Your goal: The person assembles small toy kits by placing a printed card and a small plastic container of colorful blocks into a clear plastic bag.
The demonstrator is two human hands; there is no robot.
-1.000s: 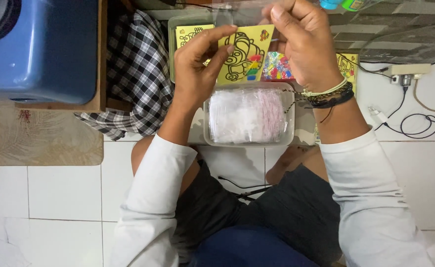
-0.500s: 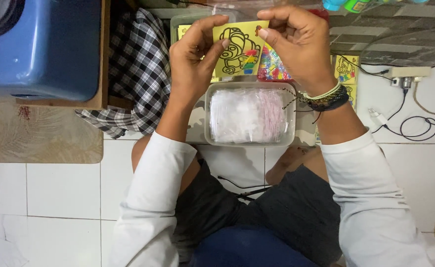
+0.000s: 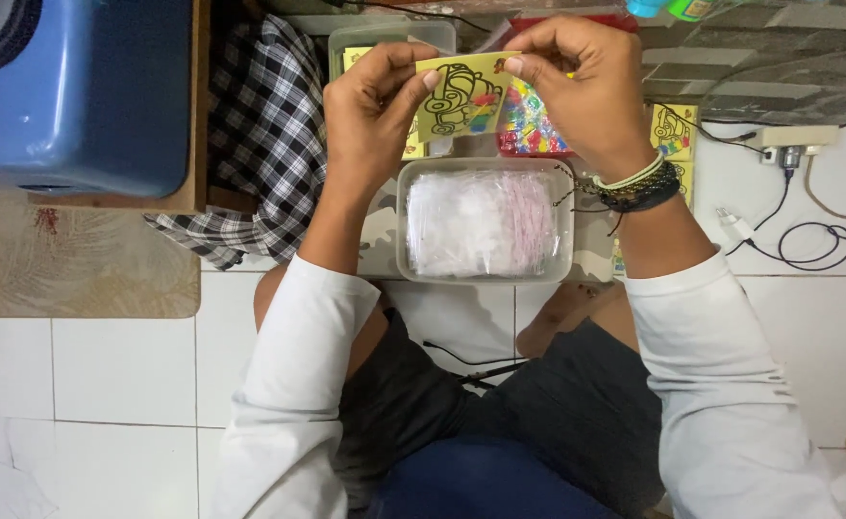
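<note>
Yellow picture card pinched by left hand and right hand, each grip closed on an edge, wrists raised

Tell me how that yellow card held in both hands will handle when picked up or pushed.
The yellow card probably weighs little: the left hand and right hand each hold it by a fingertip pinch at one edge. It looks fairly stiff, spanning between the pinches without sagging. Being flat and thin, it would likely slide rather than roll, and may be fiddly to lift off the floor.
</note>
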